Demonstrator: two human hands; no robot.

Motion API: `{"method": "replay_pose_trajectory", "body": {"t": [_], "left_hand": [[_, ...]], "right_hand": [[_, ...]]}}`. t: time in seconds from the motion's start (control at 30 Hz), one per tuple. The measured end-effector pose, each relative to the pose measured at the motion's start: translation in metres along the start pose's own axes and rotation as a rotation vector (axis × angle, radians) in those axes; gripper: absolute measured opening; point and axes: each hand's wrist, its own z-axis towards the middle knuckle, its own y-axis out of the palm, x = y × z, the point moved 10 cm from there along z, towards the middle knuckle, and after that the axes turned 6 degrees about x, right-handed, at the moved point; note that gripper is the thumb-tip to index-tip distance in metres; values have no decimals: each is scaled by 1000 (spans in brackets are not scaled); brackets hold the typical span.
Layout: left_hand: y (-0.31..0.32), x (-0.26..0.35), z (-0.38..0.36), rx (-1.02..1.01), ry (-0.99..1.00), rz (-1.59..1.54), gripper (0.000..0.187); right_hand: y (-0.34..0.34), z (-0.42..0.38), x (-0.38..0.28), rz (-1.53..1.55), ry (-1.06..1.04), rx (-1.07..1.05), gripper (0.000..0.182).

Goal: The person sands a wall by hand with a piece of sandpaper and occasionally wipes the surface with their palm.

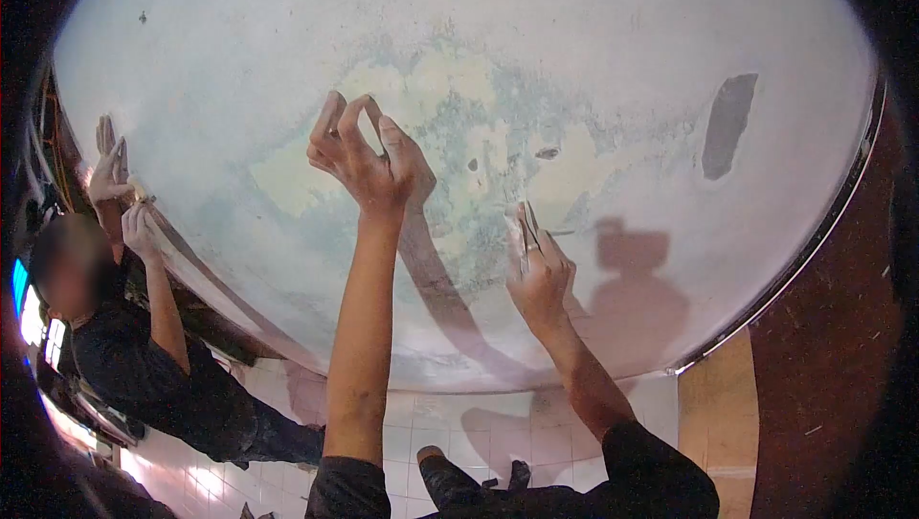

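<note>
A large curved whitish panel (613, 31) fills most of the head view, its sanded middle showing pale yellow patches (287, 179) ringed with blue-green. My left hand (369, 150) is raised over the left part of these patches, its fingers bent and apart with nothing seen between them. Lower and to the right, my right hand (540, 275) grips a thin, flat, dusty tool (523, 227) that points up toward the panel's middle. Two small dark pits, a left pit (472, 165) and a right pit (547, 152), lie just above the tool's tip.
At the left, another person (144, 375) in dark clothes has both hands at the panel's edge, near a small pale piece (141, 191). A dark grey patch (730, 126) marks the panel's right side. White floor tiles (412, 423) and a brown surface (814, 347) lie below and right.
</note>
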Motion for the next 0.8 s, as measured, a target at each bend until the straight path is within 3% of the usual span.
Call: {"method": "replay_pose_trajectory", "body": {"t": [0.23, 0.37, 0.47, 0.6, 0.8], "left_hand": [[0, 0, -2, -1, 9, 24, 30], [0, 1, 0, 7, 4, 9, 29], [1, 1, 0, 6, 20, 20, 29], [1, 1, 0, -10, 35, 29, 29], [0, 3, 1, -9, 43, 7, 28]], "right_hand": [[-9, -9, -7, -34, -230, 227, 44], [-5, -4, -2, 103, -150, 189, 44], [-7, -2, -5, 178, -209, 262, 47], [7, -6, 5, 269, -108, 164, 55], [10, -12, 5, 279, -137, 184, 55]]}}
